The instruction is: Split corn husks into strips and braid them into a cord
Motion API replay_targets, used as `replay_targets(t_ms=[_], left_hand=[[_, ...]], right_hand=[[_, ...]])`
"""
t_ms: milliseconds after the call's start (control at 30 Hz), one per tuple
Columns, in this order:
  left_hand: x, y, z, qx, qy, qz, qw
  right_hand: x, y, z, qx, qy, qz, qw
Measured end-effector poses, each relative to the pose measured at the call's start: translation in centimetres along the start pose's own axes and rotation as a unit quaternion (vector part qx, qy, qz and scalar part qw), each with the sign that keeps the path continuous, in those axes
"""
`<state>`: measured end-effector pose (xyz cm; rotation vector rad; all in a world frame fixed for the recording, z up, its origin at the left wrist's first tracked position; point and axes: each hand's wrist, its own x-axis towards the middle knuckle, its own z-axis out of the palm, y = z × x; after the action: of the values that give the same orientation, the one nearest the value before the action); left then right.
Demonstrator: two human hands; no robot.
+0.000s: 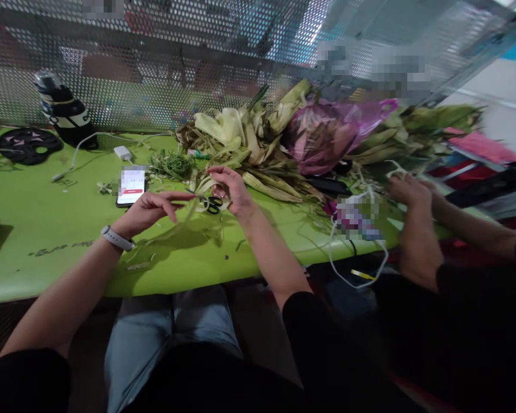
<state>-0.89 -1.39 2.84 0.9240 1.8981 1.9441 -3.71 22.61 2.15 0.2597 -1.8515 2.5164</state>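
Observation:
My right hand [233,192] is closed on a pale, curling corn husk strip [204,184], pinched between its fingers. My left hand [148,211], with a white band on the wrist, reaches in from the left. Its thumb and forefinger appear to meet the strip at their tips, while another finger points down, apart. A pair of scissors [214,205] with black handles shows just under my right hand, its blades partly hidden. Behind the hands lies a tangle of thin green shreds [172,165].
A phone [131,184], white charger [122,153], dark bottle [66,112] and black fan-like disc [29,145] are on the green table [69,229]. Corn husks [251,135] and a purple plastic bag [322,132] pile against the mesh. To the right, another person's hands [408,189] work.

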Motion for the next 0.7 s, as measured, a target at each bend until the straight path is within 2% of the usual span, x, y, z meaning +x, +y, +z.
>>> replay_targets(t_ms=[33, 100, 167, 200, 300, 367, 433, 533, 633, 700], left_hand=[[0.0, -0.3, 0.1, -0.021, 0.009, -0.022, 1.000], [0.2, -1.1, 0.3, -0.050, 0.069, -0.046, 0.995], [0.5, -1.9, 0.5, -0.026, 0.115, -0.039, 0.992], [0.6, -2.1, 0.7, 0.003, 0.119, -0.038, 0.992], [0.6, -2.2, 1.1, 0.085, 0.109, -0.045, 0.989], [0.6, -2.1, 1.3, 0.104, 0.097, -0.047, 0.989], [0.5, -2.1, 1.5, 0.089, 0.084, -0.049, 0.991], [0.4, -2.1, 1.7, 0.013, 0.074, -0.074, 0.994], [0.4, -2.2, 1.8, -0.045, 0.060, -0.111, 0.991], [0.4, -2.3, 1.8, -0.059, 0.070, -0.121, 0.988]], right_hand=[[-0.1, -0.1, 0.0, 0.011, -0.015, 0.001, 1.000], [-0.4, -0.1, 0.2, 0.026, -0.054, 0.008, 0.998], [-0.8, 0.0, 0.5, 0.034, -0.091, 0.015, 0.995], [-1.0, 0.0, 0.8, 0.039, -0.101, 0.016, 0.994], [-1.5, 0.2, 1.3, 0.060, -0.111, 0.013, 0.992], [-1.7, 0.1, 1.4, 0.073, -0.111, 0.011, 0.991], [-1.9, -0.2, 1.5, 0.080, -0.124, 0.029, 0.989], [-2.1, -0.9, 1.5, 0.111, -0.146, 0.070, 0.981], [-1.7, -1.2, 1.3, 0.147, -0.104, 0.051, 0.982], [-1.2, -0.7, 1.1, 0.115, -0.055, 0.035, 0.991]])
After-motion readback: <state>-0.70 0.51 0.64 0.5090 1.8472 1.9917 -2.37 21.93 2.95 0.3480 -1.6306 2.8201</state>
